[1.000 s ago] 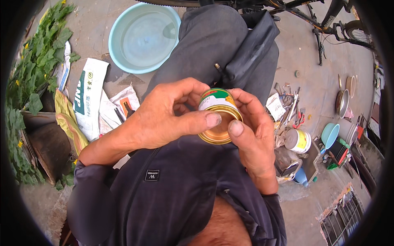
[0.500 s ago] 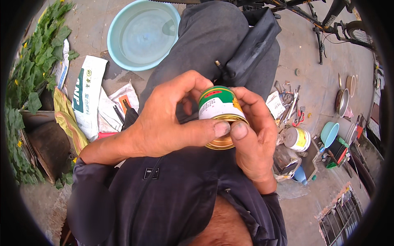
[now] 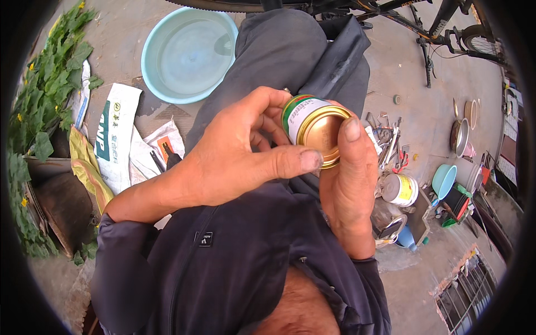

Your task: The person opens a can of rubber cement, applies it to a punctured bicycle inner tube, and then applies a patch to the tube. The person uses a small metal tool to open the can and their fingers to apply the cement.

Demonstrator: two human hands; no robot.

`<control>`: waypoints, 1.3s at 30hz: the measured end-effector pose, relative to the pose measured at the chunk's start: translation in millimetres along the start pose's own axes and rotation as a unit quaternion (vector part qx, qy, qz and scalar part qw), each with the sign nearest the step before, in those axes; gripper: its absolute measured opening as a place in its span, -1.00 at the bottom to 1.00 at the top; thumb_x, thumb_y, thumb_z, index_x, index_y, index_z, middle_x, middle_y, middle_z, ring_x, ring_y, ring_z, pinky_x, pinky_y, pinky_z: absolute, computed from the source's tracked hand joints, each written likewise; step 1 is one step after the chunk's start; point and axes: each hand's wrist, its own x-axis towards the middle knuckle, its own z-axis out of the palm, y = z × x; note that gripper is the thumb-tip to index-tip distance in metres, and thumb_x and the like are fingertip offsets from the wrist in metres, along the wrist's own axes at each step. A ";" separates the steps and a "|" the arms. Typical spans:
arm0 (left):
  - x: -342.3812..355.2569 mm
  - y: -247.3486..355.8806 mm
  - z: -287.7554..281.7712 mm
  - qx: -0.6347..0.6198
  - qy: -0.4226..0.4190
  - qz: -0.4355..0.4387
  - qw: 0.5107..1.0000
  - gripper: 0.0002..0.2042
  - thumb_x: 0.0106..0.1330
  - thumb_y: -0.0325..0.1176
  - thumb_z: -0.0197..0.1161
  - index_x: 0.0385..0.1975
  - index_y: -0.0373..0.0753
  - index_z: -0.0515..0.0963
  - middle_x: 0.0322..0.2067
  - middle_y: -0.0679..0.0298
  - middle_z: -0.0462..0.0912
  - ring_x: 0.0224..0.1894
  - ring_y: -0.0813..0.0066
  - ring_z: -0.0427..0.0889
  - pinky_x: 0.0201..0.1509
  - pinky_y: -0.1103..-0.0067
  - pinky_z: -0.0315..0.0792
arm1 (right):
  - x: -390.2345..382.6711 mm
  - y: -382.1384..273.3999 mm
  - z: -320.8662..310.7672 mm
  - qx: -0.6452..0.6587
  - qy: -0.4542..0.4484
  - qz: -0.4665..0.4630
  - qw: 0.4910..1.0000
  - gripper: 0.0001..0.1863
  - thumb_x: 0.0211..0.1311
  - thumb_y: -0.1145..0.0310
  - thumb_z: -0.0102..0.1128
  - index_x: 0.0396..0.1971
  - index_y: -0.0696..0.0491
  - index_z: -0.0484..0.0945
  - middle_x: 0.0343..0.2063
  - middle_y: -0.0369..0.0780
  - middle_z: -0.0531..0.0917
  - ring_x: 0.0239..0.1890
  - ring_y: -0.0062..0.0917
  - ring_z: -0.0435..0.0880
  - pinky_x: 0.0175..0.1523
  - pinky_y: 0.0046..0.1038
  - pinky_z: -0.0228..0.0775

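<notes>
I hold the can (image 3: 322,133) with my left hand (image 3: 243,146) and right hand (image 3: 352,178), each grip closed on it, thumbs (image 3: 310,160) bracing the rim (image 3: 300,135), probably for steadiness.

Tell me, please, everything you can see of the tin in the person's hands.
The tin is round and looks metallic; its gold-coloured end (lid or base, unclear) has a raised rim and recessed centre. The printed side shows green and white. It is tilted, gold end toward the camera, held between the left hand and right hand, both thumbs at the rim.
</notes>
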 end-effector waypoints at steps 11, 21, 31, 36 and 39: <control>-6.1 3.6 -2.9 -0.012 0.016 0.049 0.999 -0.34 0.19 -0.32 0.32 0.30 -0.42 0.30 0.00 0.16 0.47 0.14 0.35 0.49 0.30 0.44 0.34 | -6.0 -8.1 -10.2 -0.076 -0.078 0.035 0.993 -0.13 0.19 0.05 0.36 0.31 0.32 0.24 0.14 -0.03 0.52 0.20 -0.34 0.53 0.32 -0.33 0.32; -9.8 -3.2 1.6 -0.013 -0.009 -0.002 1.000 -0.38 0.24 -0.40 0.32 0.30 -0.41 0.29 0.01 0.15 0.48 0.08 0.38 0.51 0.18 0.45 0.45 | -0.7 -9.5 -28.6 -0.044 -0.124 0.073 0.989 -0.33 0.29 0.44 0.32 0.31 0.34 0.24 0.14 -0.03 0.53 0.23 -0.44 0.47 0.32 -0.42 0.30; -15.8 -9.4 -5.7 0.055 0.007 0.055 0.997 -0.39 0.26 -0.38 0.36 0.28 -0.42 0.30 0.03 0.12 0.51 0.11 0.38 0.52 0.23 0.43 0.41 | -11.4 -4.5 -27.4 -0.050 -0.137 0.053 0.988 -0.31 0.30 0.44 0.30 0.32 0.37 0.20 0.18 -0.02 0.50 0.25 -0.40 0.46 0.35 -0.38 0.27; -21.8 -7.4 4.2 -0.059 0.038 -0.016 0.997 -0.39 0.26 -0.34 0.38 0.25 -0.45 0.31 0.04 0.11 0.50 0.09 0.36 0.53 0.23 0.41 0.42 | -14.1 -0.2 -23.4 -0.057 -0.099 0.040 0.993 -0.36 0.31 0.48 0.27 0.31 0.35 0.24 0.17 -0.04 0.51 0.24 -0.41 0.46 0.33 -0.39 0.30; -26.1 -7.9 7.1 -0.087 0.050 -0.027 0.995 -0.41 0.25 -0.36 0.40 0.21 -0.50 0.34 0.03 0.10 0.50 0.07 0.37 0.55 0.17 0.44 0.50 | -20.0 9.6 -21.7 -0.033 -0.087 0.027 0.995 -0.37 0.30 0.54 0.26 0.31 0.34 0.24 0.17 -0.04 0.50 0.23 -0.40 0.47 0.32 -0.37 0.32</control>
